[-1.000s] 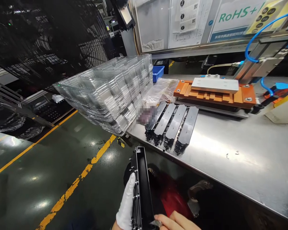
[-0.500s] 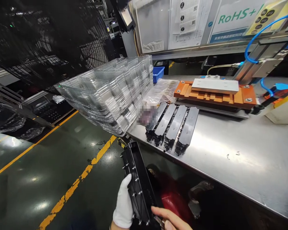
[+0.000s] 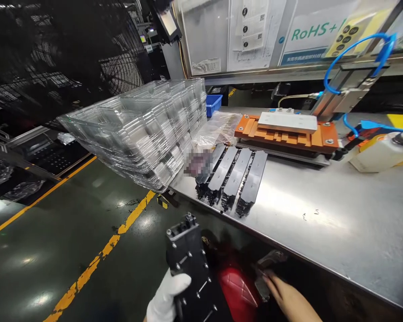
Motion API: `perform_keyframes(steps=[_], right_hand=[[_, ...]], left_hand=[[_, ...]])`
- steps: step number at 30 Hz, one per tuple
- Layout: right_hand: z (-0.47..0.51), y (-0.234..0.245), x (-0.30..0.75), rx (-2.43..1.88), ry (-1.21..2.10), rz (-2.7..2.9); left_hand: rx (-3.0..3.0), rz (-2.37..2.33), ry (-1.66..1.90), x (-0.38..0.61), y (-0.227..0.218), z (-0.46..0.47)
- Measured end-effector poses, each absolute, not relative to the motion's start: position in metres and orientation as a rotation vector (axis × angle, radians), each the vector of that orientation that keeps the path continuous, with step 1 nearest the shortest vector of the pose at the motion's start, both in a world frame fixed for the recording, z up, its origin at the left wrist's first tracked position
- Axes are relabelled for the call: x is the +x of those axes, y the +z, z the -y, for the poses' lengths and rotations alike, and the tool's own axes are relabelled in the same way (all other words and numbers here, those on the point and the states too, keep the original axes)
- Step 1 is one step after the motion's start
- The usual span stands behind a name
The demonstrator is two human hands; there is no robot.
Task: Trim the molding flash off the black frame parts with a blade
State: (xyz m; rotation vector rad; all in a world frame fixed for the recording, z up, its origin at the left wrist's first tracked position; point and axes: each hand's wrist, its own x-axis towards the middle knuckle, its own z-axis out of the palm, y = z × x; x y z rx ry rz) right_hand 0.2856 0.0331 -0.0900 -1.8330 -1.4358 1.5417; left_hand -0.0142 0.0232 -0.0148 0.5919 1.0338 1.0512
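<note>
Factory floor, steel bench point(image 3: 322, 214) right of frame. My gloved left hand point(image 3: 164, 302) wraps black plastic housing point(image 3: 191, 268) bottom centre; rigid, light, grip long edges. Right hand point(image 3: 289, 297) bare, grip unclear, holds nothing I can make out.

Gloved left hand point(image 3: 166, 298) clenched, right hand point(image 3: 290, 298) outstretched

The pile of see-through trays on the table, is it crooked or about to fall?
Yes, a bit odd: the stack of clear plastic trays leans and juts past the steel table's left edge over the floor. The four black parts beside it lie in a neat row.
</note>
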Motion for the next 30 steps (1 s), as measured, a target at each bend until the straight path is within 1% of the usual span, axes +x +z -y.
perform_keyframes(steps=[2,4,7,9,11,13,15,17,25,30], right_hand=[[-0.033,-0.083,0.285,-1.789,1.496,1.421],[-0.033,-0.062,0.277,-1.687,1.443,1.437],[-0.037,-0.027,0.26,-1.518,1.427,1.562],[-0.042,-0.011,0.252,-1.444,1.427,1.676],[-0.045,-0.005,0.247,-1.414,1.365,1.76],[-0.045,-0.007,0.244,-1.423,1.21,1.828],[-0.044,-0.01,0.241,-1.412,1.0,1.886],[-0.041,-0.012,0.239,-1.369,0.871,1.905],[-0.039,-0.011,0.237,-1.336,0.807,1.857],[-0.035,-0.013,0.237,-1.359,1.072,1.837]], left_hand=[[0.979,-1.304,0.933,-0.006,-0.018,-0.018],[1.378,-1.496,0.835,0.005,-0.02,-0.012],[1.825,-1.667,0.684,0.015,-0.023,-0.003],[1.993,-1.719,0.531,0.016,-0.023,0.0],[2.076,-1.782,0.392,0.016,-0.021,-0.001],[2.131,-1.848,0.297,0.017,-0.018,-0.003],[2.192,-1.862,0.272,0.018,-0.016,-0.003],[2.242,-1.84,0.305,0.018,-0.015,-0.002],[2.261,-1.824,0.407,0.018,-0.016,-0.001],[2.152,-1.708,0.444,0.014,-0.018,-0.003]])
